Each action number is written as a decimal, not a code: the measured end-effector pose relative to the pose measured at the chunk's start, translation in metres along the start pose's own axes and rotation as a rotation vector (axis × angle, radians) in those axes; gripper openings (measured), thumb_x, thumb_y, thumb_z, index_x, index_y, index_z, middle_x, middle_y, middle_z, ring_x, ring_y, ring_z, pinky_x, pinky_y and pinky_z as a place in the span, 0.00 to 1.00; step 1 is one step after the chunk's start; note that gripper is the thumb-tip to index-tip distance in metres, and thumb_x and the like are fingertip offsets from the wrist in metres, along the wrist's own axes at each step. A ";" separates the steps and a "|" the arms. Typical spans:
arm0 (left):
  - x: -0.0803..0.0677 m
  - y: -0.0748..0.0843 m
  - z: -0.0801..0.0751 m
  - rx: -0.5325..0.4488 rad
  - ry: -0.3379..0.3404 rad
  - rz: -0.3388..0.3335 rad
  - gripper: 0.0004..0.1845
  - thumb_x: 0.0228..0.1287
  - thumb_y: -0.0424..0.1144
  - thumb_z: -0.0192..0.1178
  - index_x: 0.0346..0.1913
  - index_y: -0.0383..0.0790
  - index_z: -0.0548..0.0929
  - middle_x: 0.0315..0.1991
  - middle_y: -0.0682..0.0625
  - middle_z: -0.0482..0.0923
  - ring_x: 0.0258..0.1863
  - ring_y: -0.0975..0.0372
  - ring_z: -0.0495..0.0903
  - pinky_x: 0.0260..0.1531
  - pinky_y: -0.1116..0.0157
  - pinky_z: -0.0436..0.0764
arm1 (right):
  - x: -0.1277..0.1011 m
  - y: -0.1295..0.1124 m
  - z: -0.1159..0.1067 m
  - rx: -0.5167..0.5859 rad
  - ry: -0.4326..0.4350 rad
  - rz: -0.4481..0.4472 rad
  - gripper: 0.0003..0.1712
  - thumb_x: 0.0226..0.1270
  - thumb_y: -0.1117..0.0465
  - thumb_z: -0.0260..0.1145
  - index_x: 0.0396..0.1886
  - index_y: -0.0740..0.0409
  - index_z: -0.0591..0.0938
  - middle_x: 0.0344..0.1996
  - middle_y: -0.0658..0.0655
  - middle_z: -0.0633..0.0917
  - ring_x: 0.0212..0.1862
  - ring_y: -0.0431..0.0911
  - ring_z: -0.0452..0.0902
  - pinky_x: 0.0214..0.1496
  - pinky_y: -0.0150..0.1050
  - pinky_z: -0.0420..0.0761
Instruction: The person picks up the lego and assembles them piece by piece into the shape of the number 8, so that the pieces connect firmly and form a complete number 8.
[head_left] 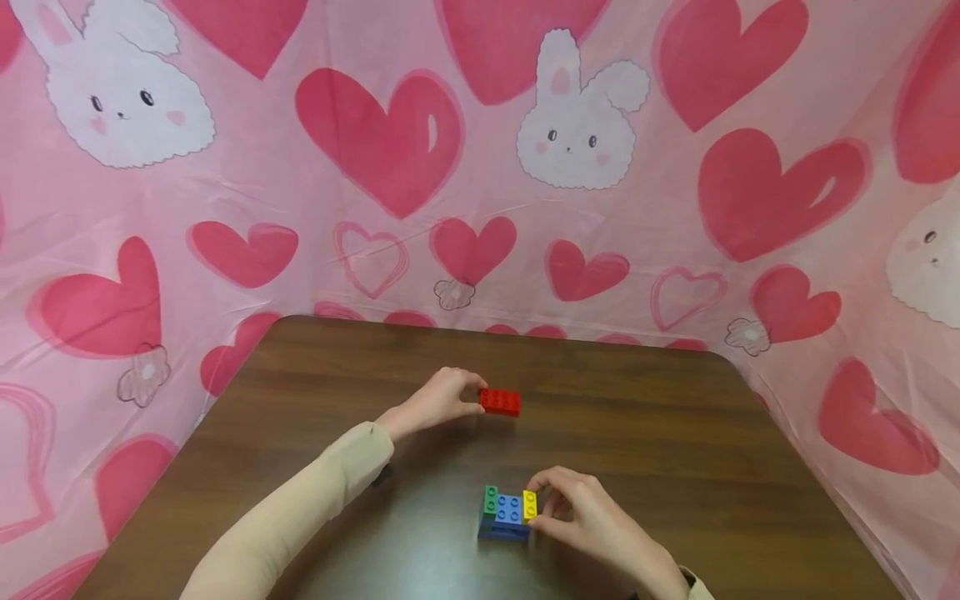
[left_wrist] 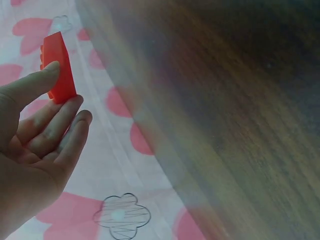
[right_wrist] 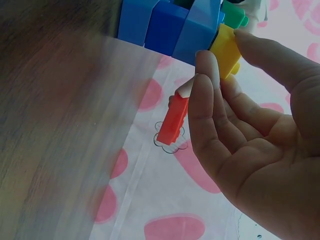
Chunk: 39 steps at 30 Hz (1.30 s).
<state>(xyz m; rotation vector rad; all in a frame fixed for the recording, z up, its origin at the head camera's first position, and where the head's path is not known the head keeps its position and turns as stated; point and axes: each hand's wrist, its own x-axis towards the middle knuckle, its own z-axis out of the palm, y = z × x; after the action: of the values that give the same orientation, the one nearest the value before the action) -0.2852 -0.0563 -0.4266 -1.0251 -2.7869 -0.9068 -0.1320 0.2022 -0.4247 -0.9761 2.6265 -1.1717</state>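
My left hand (head_left: 438, 402) pinches one end of a red building brick (head_left: 502, 403) between thumb and fingers, over the middle of the table. In the left wrist view, the thumb lies on the side of that red brick (left_wrist: 61, 75). Closer to me is a small block build: blue bricks (head_left: 508, 510) with a green brick (head_left: 491, 502) on the left end and a yellow brick (head_left: 530, 505) on the right end. My right hand (head_left: 581, 510) pinches the yellow brick (right_wrist: 226, 51). Several blue bricks (right_wrist: 165, 27) show side by side in the right wrist view.
The brown wooden table (head_left: 637, 408) has rounded far corners. Behind it and along both sides hangs a pink cloth (head_left: 480, 167) printed with hearts and rabbits. My left sleeve (head_left: 300, 508) crosses the table's left part.
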 end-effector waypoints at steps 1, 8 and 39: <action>-0.002 0.002 0.000 -0.008 -0.003 -0.004 0.17 0.57 0.39 0.72 0.49 0.37 0.86 0.47 0.44 0.88 0.46 0.53 0.85 0.53 0.55 0.83 | 0.000 0.000 0.000 0.002 -0.002 0.003 0.15 0.62 0.59 0.72 0.45 0.57 0.80 0.39 0.55 0.85 0.31 0.28 0.77 0.32 0.28 0.82; -0.016 0.013 -0.004 -0.024 -0.007 0.000 0.18 0.57 0.40 0.72 0.51 0.39 0.86 0.48 0.45 0.88 0.47 0.53 0.85 0.53 0.55 0.83 | 0.000 0.000 -0.001 -0.008 -0.004 0.001 0.15 0.62 0.58 0.72 0.46 0.57 0.80 0.40 0.55 0.85 0.31 0.27 0.77 0.33 0.27 0.82; -0.075 0.061 -0.017 0.000 0.010 0.108 0.19 0.56 0.43 0.73 0.51 0.44 0.86 0.46 0.53 0.88 0.44 0.62 0.83 0.48 0.64 0.83 | 0.001 -0.002 -0.003 -0.025 -0.034 0.049 0.17 0.63 0.55 0.72 0.47 0.56 0.79 0.40 0.54 0.85 0.31 0.28 0.75 0.34 0.26 0.82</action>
<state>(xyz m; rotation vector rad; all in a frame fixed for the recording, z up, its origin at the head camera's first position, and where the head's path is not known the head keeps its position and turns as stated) -0.1927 -0.0715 -0.3979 -1.1550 -2.6925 -0.8965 -0.1330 0.2027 -0.4213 -0.9219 2.6289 -1.1043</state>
